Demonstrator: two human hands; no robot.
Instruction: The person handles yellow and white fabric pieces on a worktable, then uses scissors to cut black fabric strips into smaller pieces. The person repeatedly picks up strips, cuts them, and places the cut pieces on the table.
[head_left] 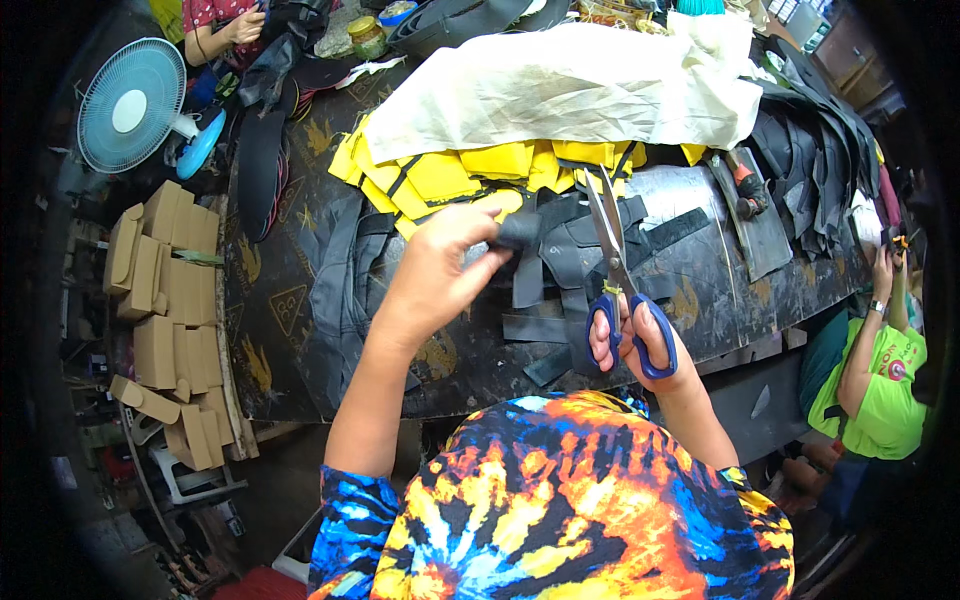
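My left hand (440, 262) is closed, thumb and fingers pinching a small dark strip of material (517, 232) that is blurred at its edges. In my right hand (640, 345) are scissors with blue handles (613, 262); my fingers pass through the loops. Their blades point away from me and stand slightly apart, with nothing seen between them. Under and around the blades lie several loose black strips (562, 262) on the dark tabletop. Just beyond them is a row of folded yellow pieces (440, 178), partly hidden by a white cloth (560, 95).
Grey-black sheets (345, 275) lie left of my left hand, and more dark pieces (810, 150) are heaped at the right. A red-and-black tool (745, 185) rests nearby. Cardboard boxes (180, 290) and a blue fan (130, 105) stand left. Other people sit far left and right.
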